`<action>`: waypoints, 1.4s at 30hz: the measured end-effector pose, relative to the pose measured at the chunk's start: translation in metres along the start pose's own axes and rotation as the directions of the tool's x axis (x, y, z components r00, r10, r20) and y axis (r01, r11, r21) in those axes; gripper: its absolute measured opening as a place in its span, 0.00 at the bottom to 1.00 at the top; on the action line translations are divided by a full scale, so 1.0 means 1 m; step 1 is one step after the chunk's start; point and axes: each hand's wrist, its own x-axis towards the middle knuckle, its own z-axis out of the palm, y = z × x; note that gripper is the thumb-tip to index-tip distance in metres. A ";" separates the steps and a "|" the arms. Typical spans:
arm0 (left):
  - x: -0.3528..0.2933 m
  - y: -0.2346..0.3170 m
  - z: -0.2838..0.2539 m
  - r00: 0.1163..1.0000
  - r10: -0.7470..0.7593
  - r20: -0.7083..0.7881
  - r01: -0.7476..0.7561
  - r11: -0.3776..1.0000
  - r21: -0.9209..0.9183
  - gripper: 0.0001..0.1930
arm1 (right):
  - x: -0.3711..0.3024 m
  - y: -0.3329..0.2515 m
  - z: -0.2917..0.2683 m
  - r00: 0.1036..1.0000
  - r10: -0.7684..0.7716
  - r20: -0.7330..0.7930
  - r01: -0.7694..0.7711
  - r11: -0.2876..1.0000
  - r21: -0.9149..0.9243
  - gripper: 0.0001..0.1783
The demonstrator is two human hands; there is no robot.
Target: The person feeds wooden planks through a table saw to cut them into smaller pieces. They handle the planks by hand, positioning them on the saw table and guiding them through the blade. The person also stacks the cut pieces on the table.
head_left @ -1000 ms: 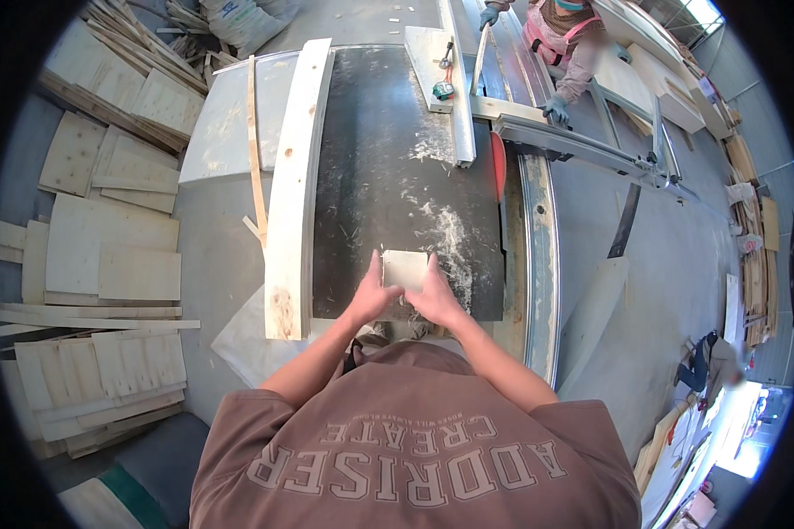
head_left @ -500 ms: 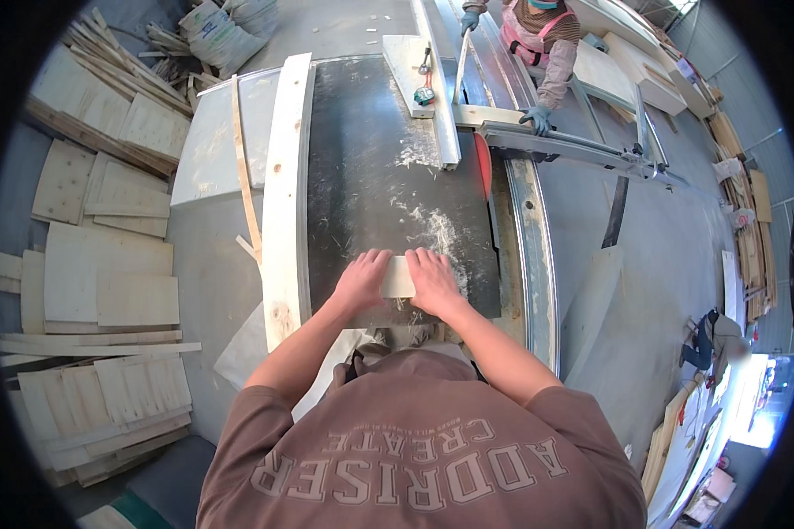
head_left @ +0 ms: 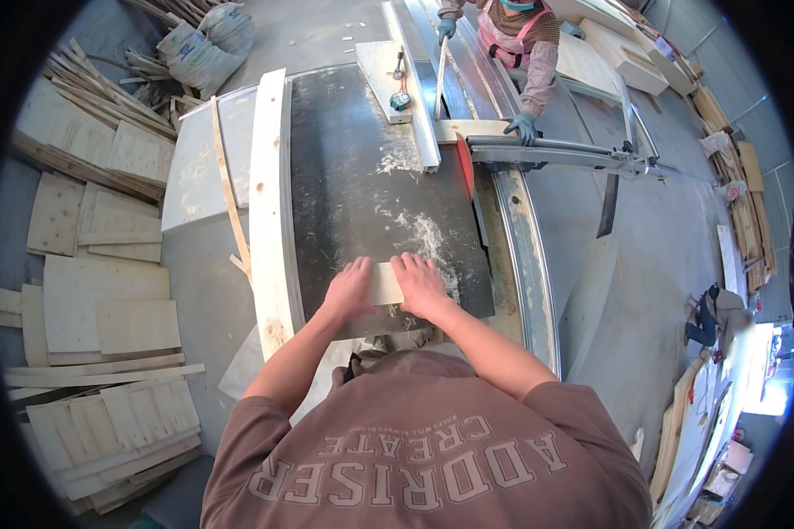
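A short pale wood piece lies between my hands at the near end of the saw's dark table. My left hand is closed on its left end, and my right hand grips the right end. Both sets of fingers curl over the far side; the piece's underside is hidden. Beyond my hands, sawdust and shavings are scattered toward a red blade cover. Across the saw, a co-worker in blue-grey gloves holds a thin strip and rests one hand by a pale board.
A metal fence crosses the far table beside a board carrying a green tool. One long plank lies along the left edge. Wood panels are stacked at left. A sliding rail runs at right; another person bends far right.
My view has shifted a little, so the saw and co-worker sit farther left in the picture. Both hands keep hold of the wood piece, with little visible movement over the table.
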 end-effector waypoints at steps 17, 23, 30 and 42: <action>-0.002 -0.005 0.006 1.000 -0.001 0.016 0.002 0.998 -0.065 0.51 | -0.005 0.000 0.005 0.999 -0.020 -0.043 0.020 1.000 0.009 0.47; 0.000 -0.006 0.010 1.000 0.002 0.007 -0.002 0.998 -0.060 0.52 | -0.004 0.002 0.008 0.997 -0.028 -0.069 0.029 1.000 0.009 0.47; -0.003 -0.002 0.006 0.999 -0.022 0.027 0.023 0.998 -0.064 0.53 | -0.006 0.002 0.007 0.997 -0.037 -0.075 0.040 0.999 0.036 0.49; -0.001 0.001 -0.001 0.998 -0.041 0.053 0.046 0.995 -0.085 0.53 | -0.003 0.004 0.000 0.999 -0.031 -0.043 0.032 0.999 0.030 0.49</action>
